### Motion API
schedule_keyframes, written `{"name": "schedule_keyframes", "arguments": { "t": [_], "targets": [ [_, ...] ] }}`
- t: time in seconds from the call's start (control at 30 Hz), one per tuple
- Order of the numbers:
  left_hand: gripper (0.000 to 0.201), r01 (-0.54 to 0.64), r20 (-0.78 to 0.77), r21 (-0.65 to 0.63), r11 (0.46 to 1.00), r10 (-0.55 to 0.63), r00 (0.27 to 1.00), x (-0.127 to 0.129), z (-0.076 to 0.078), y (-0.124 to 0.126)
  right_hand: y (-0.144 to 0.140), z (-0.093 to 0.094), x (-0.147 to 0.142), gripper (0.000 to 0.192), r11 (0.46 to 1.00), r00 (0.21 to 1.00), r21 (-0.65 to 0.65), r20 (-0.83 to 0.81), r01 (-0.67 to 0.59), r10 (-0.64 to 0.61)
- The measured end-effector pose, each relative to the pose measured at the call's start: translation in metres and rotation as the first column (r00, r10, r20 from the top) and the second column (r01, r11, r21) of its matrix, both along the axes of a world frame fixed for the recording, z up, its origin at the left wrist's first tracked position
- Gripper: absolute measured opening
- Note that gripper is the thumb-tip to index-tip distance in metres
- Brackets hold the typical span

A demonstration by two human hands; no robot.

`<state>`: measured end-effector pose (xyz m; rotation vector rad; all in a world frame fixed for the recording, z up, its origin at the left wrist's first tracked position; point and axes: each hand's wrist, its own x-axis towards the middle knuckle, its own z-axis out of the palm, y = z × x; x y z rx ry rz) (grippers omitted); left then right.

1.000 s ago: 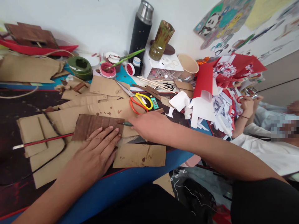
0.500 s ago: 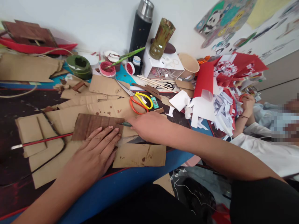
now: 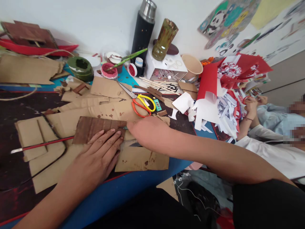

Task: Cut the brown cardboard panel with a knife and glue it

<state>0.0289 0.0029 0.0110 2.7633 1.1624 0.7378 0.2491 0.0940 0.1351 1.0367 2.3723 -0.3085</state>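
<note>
left hand point(image 3: 95, 159) flat, fingers spread open on brown painted cardboard point(image 3: 95, 127) near worktop's front edge | right hand point(image 3: 147, 133) at its right end, grip hidden | scissors point(image 3: 140, 103) just beyond

A plain white wall point(image 3: 100, 22) is running behind a blue-edged craft table point(image 3: 133, 184). Colourful paper cut-outs, among them a panda picture point(image 3: 218, 20), are hanging on the white wall at right. Soft daylight is falling evenly.
</note>
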Motion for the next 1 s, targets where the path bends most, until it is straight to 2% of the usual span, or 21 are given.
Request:
{"name": "schedule_keyframes", "arguments": {
  "t": [0.17,0.43,0.63,1.0],
  "targets": [
    [0.062,0.014,0.018,0.010,1.000,-0.015,1.000,-0.001,-0.003,0.000,0.003,-0.003,0.010,0.024,1.000,0.999,0.001,-0.052,-0.003,0.003],
    [0.051,0.003,-0.026,0.053,0.999,-0.002,1.000,0.001,-0.002,0.000,0.001,0.008,0.019,0.025,0.998,0.997,0.062,-0.078,0.018,-0.014],
    [0.050,0.027,-0.038,0.073,0.997,-0.025,0.999,0.000,-0.004,0.003,0.000,0.005,0.018,0.024,0.998,0.997,-0.005,-0.043,0.069,-0.069],
    [0.054,0.009,0.019,0.018,1.000,-0.009,1.000,-0.001,-0.004,0.002,0.002,0.001,0.016,0.024,0.999,0.999,0.009,-0.037,0.041,-0.041]
  ]
}}
